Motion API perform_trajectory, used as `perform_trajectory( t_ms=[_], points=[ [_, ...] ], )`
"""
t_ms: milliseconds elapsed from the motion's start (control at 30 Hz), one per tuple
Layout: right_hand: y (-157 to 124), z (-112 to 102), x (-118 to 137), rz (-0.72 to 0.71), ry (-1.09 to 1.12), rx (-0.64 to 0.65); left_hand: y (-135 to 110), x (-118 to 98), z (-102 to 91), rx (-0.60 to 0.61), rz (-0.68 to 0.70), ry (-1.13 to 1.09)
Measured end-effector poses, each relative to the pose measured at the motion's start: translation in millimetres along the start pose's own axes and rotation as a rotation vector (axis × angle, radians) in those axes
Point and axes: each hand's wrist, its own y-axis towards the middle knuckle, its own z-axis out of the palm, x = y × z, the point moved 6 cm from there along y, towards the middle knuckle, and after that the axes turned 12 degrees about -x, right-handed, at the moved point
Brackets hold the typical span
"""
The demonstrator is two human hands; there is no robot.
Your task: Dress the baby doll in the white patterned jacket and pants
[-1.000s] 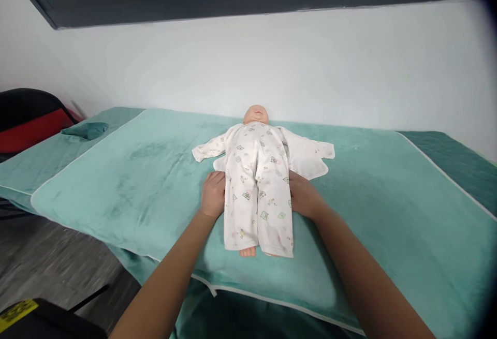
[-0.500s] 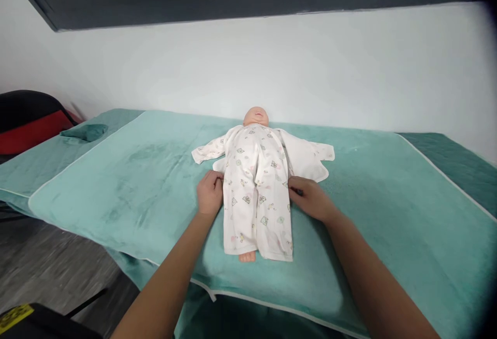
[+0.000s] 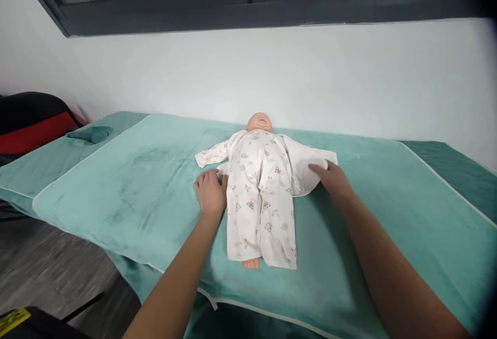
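A baby doll (image 3: 259,121) lies on its back on a teal towel (image 3: 147,173), dressed in a white patterned sleepsuit (image 3: 258,199). One bare foot shows at the bottom of the suit. My left hand (image 3: 210,192) lies flat on the towel against the doll's left side, fingers out, touching the suit's edge. My right hand (image 3: 332,178) rests on the loose white flap of the suit at the doll's right, its fingers on the cloth, holding nothing that I can see.
The towel covers a long padded table (image 3: 458,168) set against a white wall under a dark window frame. A small folded teal cloth (image 3: 89,133) lies at the far left. A black and red seat (image 3: 34,121) stands beyond the table's left end.
My right hand has moved from the doll's hip up and outward onto the open flap of the suit. My left hand stays by the doll's side. The view tilted up slightly.
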Motion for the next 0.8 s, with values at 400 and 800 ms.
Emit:
perform_trajectory(
  t_ms=[400, 800],
  points=[
    [-96, 23, 125, -0.702, -0.045, 0.484, -1, 0, 1.9, 0.084, -0.056, -0.018],
    [-107, 16, 84, -0.605, -0.109, 0.436, 0, 0, -3.6, 0.042, -0.103, -0.131]
  ],
)
